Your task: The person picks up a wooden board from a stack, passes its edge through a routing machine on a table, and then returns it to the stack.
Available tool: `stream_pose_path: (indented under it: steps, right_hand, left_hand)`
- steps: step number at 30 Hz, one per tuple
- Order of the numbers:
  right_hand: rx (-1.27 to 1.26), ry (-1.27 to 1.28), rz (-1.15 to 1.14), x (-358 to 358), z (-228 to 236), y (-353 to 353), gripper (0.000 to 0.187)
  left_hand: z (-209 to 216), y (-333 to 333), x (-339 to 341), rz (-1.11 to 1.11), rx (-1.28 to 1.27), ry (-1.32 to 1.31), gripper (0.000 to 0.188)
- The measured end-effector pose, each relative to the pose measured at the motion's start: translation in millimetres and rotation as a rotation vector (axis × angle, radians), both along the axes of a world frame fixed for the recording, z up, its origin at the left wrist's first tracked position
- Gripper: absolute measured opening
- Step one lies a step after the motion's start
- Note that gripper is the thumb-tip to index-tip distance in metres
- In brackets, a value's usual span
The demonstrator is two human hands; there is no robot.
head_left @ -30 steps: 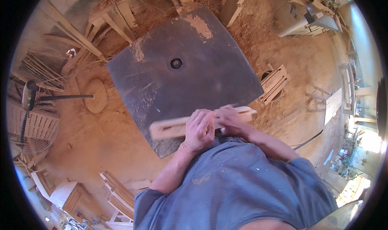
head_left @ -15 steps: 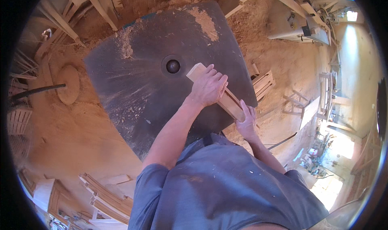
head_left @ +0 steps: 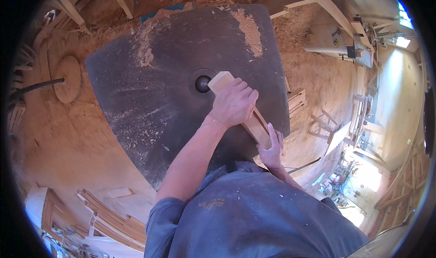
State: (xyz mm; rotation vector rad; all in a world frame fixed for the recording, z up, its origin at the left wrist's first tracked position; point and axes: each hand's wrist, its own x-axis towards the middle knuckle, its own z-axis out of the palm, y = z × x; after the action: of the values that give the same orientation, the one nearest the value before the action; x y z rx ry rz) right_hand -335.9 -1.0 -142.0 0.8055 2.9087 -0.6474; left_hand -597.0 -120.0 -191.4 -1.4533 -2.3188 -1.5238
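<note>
The dark, square metal machine table (head_left: pixel 150 99), dusted with sawdust, fills the view. The pale, rectangular wooden strip (head_left: pixel 240 108) has swung from lying crosswise near the body to pointing at the round cutter spindle (head_left: pixel 202 83) in the table's centre, its squared end now touching it. The left hand (head_left: pixel 234 103) clenches its upper part; the right hand (head_left: pixel 271 150) grasps its near end.

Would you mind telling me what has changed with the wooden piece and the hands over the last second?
The wooden block was swung from lying crosswise near the table's front edge to pointing its far end at the round cutter in the table's middle. The left hand now grips it on top; the right hand steadies its near end. The dusty dark table stayed put.
</note>
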Motion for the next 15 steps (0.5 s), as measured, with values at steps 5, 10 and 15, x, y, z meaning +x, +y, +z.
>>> stream_pose_path:
  steps: [5,10,15]
  right_hand:
    - [-0.021,-0.012,-0.003,2,-4,-5,0.095]
    - [-0.019,0.041,0.067,-1,-7,-8,0.093]
    - [-0.018,0.048,0.104,0,-3,-4,0.09]
  left_hand:
    - [-2,-9,2,-0.005,-0.034,-0.023,0.012]
    - [1,-26,2,0.017,-0.061,-0.001,0.012]
    - [3,-34,12,0.033,-0.1,-0.027,0.016]
